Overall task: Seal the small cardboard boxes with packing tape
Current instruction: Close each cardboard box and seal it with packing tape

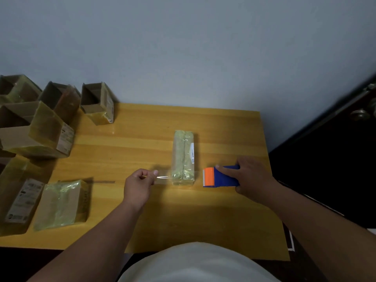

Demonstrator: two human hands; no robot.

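Note:
A small cardboard box (183, 157) wrapped in yellowish tape lies lengthwise in the middle of the wooden table (142, 127). My left hand (138, 186) pinches the free end of a clear tape strip (163, 177) that runs across the box's near end. My right hand (252, 178) grips a blue tape dispenser (221, 177) with an orange cutter, just right of the box.
Several open cardboard boxes (36, 129) stand stacked at the table's left and back left. A taped box (61, 202) lies flat near the front left, beside another labelled box (18, 202). A dark door with a knob (360, 115) is at the right.

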